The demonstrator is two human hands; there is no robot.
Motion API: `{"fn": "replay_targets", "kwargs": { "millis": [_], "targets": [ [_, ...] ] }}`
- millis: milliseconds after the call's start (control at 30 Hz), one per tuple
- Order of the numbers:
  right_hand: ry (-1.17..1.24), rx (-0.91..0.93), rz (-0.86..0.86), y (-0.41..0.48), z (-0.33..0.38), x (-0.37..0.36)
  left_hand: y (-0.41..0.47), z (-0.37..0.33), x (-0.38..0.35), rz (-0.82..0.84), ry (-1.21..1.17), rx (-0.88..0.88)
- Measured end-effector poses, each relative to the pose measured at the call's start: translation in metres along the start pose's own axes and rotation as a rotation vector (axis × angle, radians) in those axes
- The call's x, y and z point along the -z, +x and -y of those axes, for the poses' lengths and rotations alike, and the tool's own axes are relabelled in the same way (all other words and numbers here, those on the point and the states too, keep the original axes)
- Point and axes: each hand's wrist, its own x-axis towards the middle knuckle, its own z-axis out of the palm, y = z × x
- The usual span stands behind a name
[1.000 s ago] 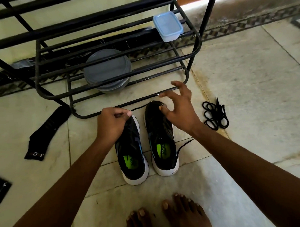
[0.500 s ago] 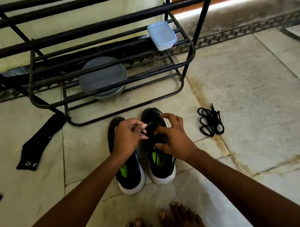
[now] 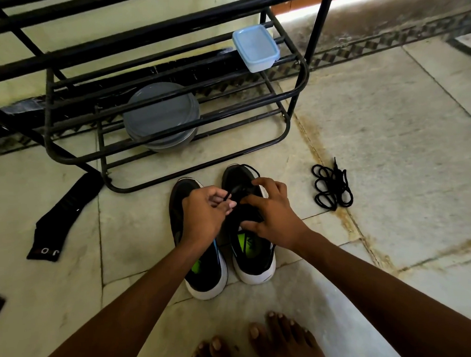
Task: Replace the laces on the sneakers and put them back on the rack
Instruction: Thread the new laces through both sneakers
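1. While the right-side sneaker (image 3: 254,263) stands on the floor (image 3: 387,119) just beside the left-side sneaker (image 3: 205,275), both near the rack (image 3: 291,117), the left hand (image 3: 203,211) pinches a black lace end (image 3: 227,196) over its forefoot.
2. The right hand (image 3: 273,217) grips that sneaker's upper, fingers curled around it.
3. A coiled lace (image 3: 332,187) lies on the floor, apart to the right.

Both forearms (image 3: 142,296) are bare; the left hand (image 3: 203,214) and right hand (image 3: 275,217) are bare too, nails cut short. Two bare feet (image 3: 282,341), toes uncovered, show near the heels of the black white-soled sneakers (image 3: 255,269).
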Motion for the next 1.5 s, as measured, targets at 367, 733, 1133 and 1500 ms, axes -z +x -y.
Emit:
{"fn": "replay_targets", "kwargs": {
  "millis": [367, 733, 1133, 1500],
  "targets": [
    [0.099, -0.071, 0.02, -0.001, 0.008, 0.004, -0.007, -0.009, -0.006, 0.005, 0.236, -0.202],
    [0.194, -0.23, -0.033, 0.009, 0.03, -0.002, 0.002, 0.001, -0.008, -0.046, 0.13, -0.021],
    [0.24, -0.161, -0.114, 0.009, 0.02, -0.013, -0.009, -0.008, -0.002, 0.165, 0.03, 0.203],
    [0.277, 0.049, -0.243, 0.006, 0.019, 0.008, -0.014, -0.009, -0.008, 0.24, 0.06, 0.235]
  ]
}}
